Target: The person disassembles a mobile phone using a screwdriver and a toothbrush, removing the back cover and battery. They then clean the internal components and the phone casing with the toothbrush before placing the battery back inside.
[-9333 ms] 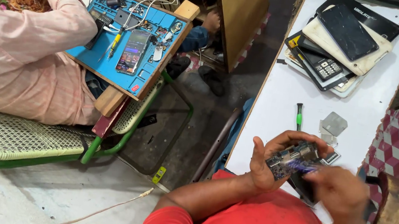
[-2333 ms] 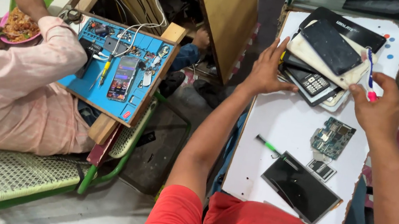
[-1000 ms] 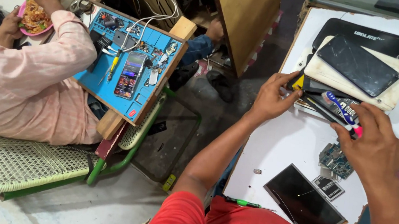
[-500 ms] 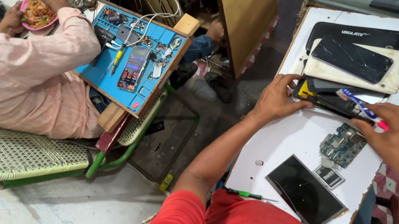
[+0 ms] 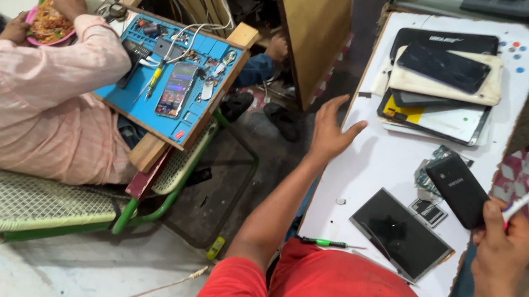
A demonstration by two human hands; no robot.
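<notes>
One white rectangular tabletop (image 5: 386,165) carries one stack of flat devices (image 5: 442,84) at its far end, in which at least four layers can be counted: a black tablet at the bottom rear, a cream-coloured case bearing one dark phone, and a yellow-edged panel beneath. Nearer the wearer lie one loose black rectangular screen panel (image 5: 399,233), one small green circuit board (image 5: 423,174) partly covered, one small grey square part (image 5: 428,213) and one green-handled screwdriver (image 5: 324,242) at the near edge. The right hand (image 5: 502,247) is raised at the table's right edge, fingers curled and clenched around two things: one black slab-shaped phone (image 5: 457,189), tilted with its far end over the circuit board, and one white-handled toothbrush (image 5: 526,193) with a pale brush head pointing up and away. The left hand (image 5: 332,134) is released, its fingers spread, its palm at the table's left edge, gripping nothing; the forearm runs back to the red shirt. To the left, one other person in a pink shirt (image 5: 15,106) sits on a green mesh cot beside one blue work mat (image 5: 167,80) bearing one lit phone and small tools; both of that person's hands are at a pink plate of food (image 5: 47,25). The circuit board's outline is mostly hidden by the held phone, and the lower layers of the stack are hard to tell apart.
</notes>
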